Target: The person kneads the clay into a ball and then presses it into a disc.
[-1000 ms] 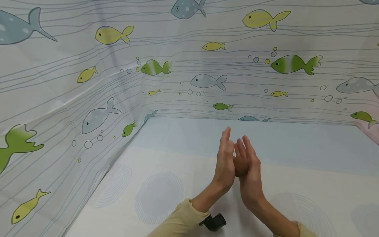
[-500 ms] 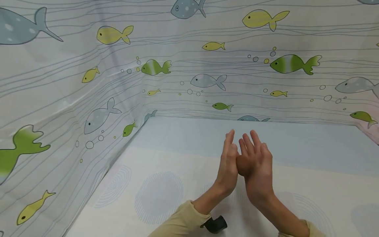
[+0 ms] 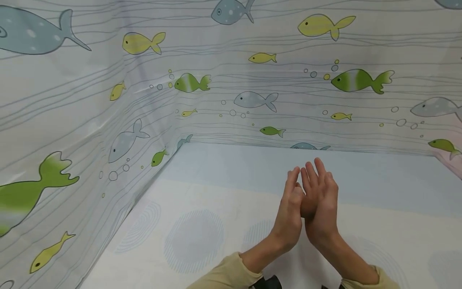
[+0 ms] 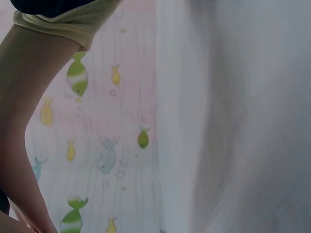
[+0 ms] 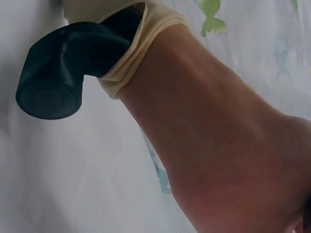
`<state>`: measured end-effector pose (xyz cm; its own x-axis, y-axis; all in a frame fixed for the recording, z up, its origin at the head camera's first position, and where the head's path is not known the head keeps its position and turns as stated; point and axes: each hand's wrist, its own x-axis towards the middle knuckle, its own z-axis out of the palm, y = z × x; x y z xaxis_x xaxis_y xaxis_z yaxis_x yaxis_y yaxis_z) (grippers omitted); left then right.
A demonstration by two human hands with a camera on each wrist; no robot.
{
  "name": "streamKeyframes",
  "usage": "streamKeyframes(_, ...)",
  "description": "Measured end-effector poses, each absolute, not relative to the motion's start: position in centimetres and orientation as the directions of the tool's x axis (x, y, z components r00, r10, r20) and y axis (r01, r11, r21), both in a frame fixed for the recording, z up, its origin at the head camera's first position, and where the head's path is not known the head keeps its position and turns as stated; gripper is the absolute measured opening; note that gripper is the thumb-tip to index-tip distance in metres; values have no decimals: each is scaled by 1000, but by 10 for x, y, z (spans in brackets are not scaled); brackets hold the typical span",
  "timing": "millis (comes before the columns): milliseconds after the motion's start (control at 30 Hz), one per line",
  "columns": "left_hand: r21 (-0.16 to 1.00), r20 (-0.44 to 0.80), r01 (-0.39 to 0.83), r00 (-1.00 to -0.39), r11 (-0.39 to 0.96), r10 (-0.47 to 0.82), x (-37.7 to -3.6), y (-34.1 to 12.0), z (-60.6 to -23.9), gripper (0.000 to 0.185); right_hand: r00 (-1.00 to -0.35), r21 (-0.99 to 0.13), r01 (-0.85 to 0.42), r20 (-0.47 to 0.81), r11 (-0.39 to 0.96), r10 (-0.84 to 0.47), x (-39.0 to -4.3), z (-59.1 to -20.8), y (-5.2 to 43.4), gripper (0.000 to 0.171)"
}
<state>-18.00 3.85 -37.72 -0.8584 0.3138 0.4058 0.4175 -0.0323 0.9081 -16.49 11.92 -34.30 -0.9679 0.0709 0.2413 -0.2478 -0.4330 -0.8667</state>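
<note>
In the head view, my left hand [image 3: 290, 212] and right hand [image 3: 325, 210] stand upright, palms facing each other, right of centre above the table. A round brown ball [image 3: 307, 206], plain like a lump of clay, sits between the two palms, partly covered by them. Fingers on both hands point up and are mostly straight, not wrapped round it. In the left wrist view a bare forearm [image 4: 14, 121] runs down the left side. The right wrist view is filled by a forearm [image 5: 209, 131] and its cuff; the ball is hidden in both wrist views.
A white table [image 3: 144, 249] with pale blue patterns lies below the hands. Behind and to the left rise hanging sheets [image 3: 223, 72] printed with fish. One black wrist camera [image 3: 270, 283] pokes out from the left cuff at the bottom edge.
Both hands have shifted to the right with the ball between them. The right hand has turned to show more of its palm and slid against the left. Less of the ball shows.
</note>
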Motion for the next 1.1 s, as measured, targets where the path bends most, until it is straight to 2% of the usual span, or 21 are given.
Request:
streamKeyframes(367, 917, 385, 397, -858, -36, 341, -175, 40, -374, 62, -963, -856, -270, 234, -442, 134, -180, -345, 130, 67)
streamKeyframes(767, 895, 426, 444, -826, -40, 369, -166, 41, -363, 61, -963, -836, -252, 166, -487, 212, -196, -349, 144, 65)
streamKeyframes(967, 889, 434, 457, -814, -35, 386, -166, 38, -359, 62, -967, -852, -231, 145, -470, 211, -196, -352, 142, 65)
streamKeyframes(1100, 892, 433, 450, -836, -30, 338, -169, 36, -357, 62, -972, -872, -221, 162, -436, 169, -191, -355, 135, 65)
